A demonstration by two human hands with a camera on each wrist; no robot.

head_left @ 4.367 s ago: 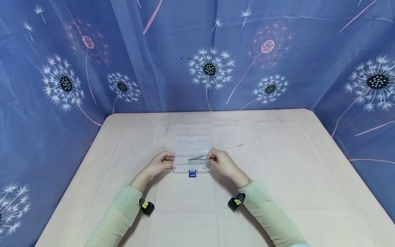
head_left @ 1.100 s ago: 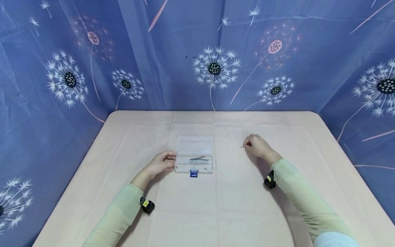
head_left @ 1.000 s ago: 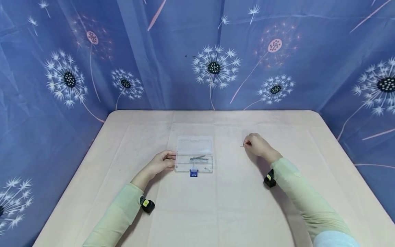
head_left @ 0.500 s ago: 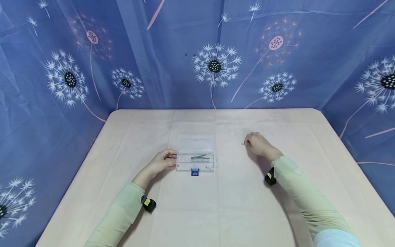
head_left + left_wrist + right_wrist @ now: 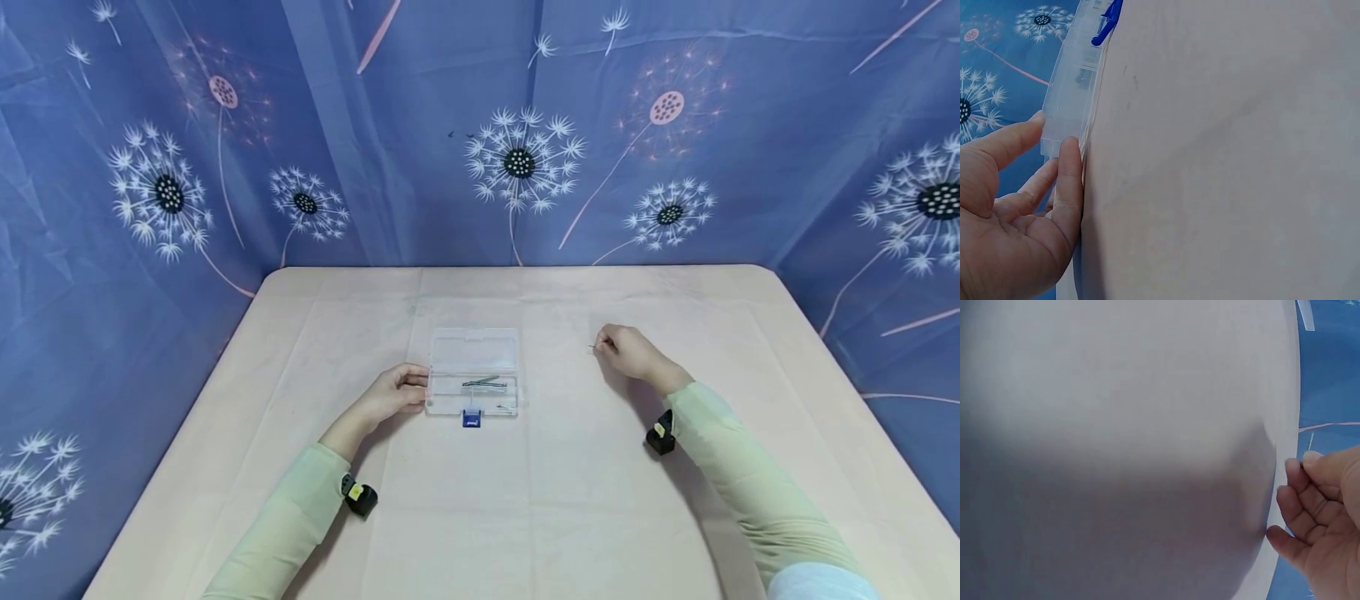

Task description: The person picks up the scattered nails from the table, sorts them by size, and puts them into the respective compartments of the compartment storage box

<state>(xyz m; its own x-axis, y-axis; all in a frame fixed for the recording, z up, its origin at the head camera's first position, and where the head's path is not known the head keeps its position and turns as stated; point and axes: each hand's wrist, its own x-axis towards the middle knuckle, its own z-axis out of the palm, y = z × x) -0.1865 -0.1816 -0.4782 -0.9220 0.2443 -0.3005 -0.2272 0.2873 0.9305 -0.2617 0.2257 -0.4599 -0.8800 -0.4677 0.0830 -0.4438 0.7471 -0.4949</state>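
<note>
At the left end of a clear plastic compartment box (image 5: pixel 474 350) is my left hand (image 5: pixel 386 400); the left wrist view shows its thumb and nearly straight fingers touching the box's end. The box's lid lies folded back, and a blue latch (image 5: pixel 471 419) hangs at its front. Several thin dark metal rods (image 5: pixel 483 384) lie in the middle compartment, a smaller metal piece (image 5: pixel 506 407) in the front one. Farther right, my right hand (image 5: pixel 633 354) pinches a thin nail-like piece (image 5: pixel 1310 440) between thumb and forefinger, close over the table.
A pale cloth (image 5: pixel 465 517) covers the table. Blue dandelion-print curtains (image 5: pixel 405 100) stand along its back and sides. Each forearm bears a black wrist camera, the left one (image 5: pixel 362 498) low over the cloth.
My right hand has moved from the box's right end to the nail-like piece that lay on the table, and now pinches it. My left hand stays at the box.
</note>
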